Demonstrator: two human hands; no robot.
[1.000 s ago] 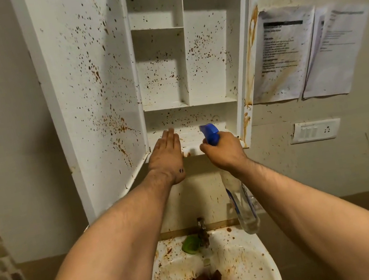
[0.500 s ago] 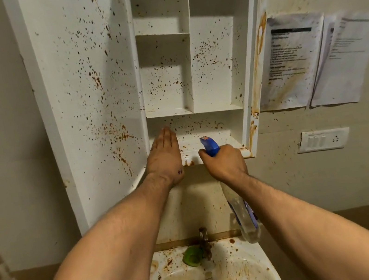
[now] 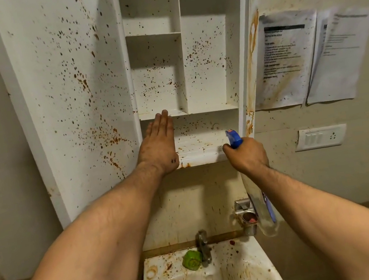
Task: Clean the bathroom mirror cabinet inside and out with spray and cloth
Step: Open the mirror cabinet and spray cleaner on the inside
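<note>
The white mirror cabinet (image 3: pixel 203 39) hangs open on the wall, its shelves and back spattered with brown stains. Its door (image 3: pixel 68 91) swings out to the left, equally spotted. My left hand (image 3: pixel 158 144) lies flat with straight fingers at the left end of the bottom compartment, fingertips reaching the shelf above. My right hand (image 3: pixel 248 156) grips the neck of a clear spray bottle (image 3: pixel 262 210) with a blue nozzle, held at the cabinet's lower right corner, the nozzle pointing into the bottom shelf. No cloth is in view.
A stained white sink (image 3: pixel 226 277) sits below, with a metal tap (image 3: pixel 204 246), a green object (image 3: pixel 192 259) beside it and brown debris at the drain. A metal wall fitting (image 3: pixel 246 215) is right of the tap. Two paper sheets (image 3: pixel 287 59) and a switch plate (image 3: pixel 319 137) are on the right wall.
My left hand has slid up the bottom compartment, fingertips now at the shelf above. My right hand with the bottle shifted right toward the cabinet's corner. The view tilted slightly.
</note>
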